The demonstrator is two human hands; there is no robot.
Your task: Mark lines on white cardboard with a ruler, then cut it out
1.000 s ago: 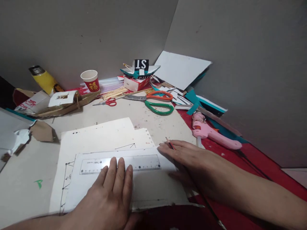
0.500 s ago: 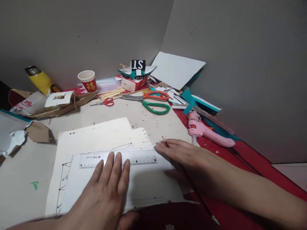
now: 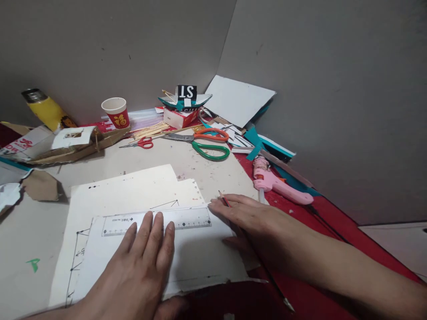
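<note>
My left hand (image 3: 142, 262) lies flat with its fingers spread on a clear plastic ruler (image 3: 196, 221), pressing it onto a white sheet of paper (image 3: 200, 262). The ruler runs along the sheet's upper edge. My right hand (image 3: 250, 222) rests at the right edge of that sheet with a sharpened pencil (image 3: 226, 202) held in it. The pencil's tip points up and left past the fingers, while a dark shaft comes out below the hand. Beneath lie larger paper sheets (image 3: 130, 184) with black dots and lines drawn on them.
Small red scissors (image 3: 145, 142) and big shears with orange and green handles (image 3: 211, 151) lie behind the paper. To the right is a pink glue gun (image 3: 283, 186). A paper cup (image 3: 115, 113), a yellow bottle (image 3: 50, 111) and cardboard pieces (image 3: 40, 184) stand or lie at the left.
The whole view has shifted slightly, so things appear farther left. Both hands, the ruler and the pencil keep nearly the same places relative to the paper.
</note>
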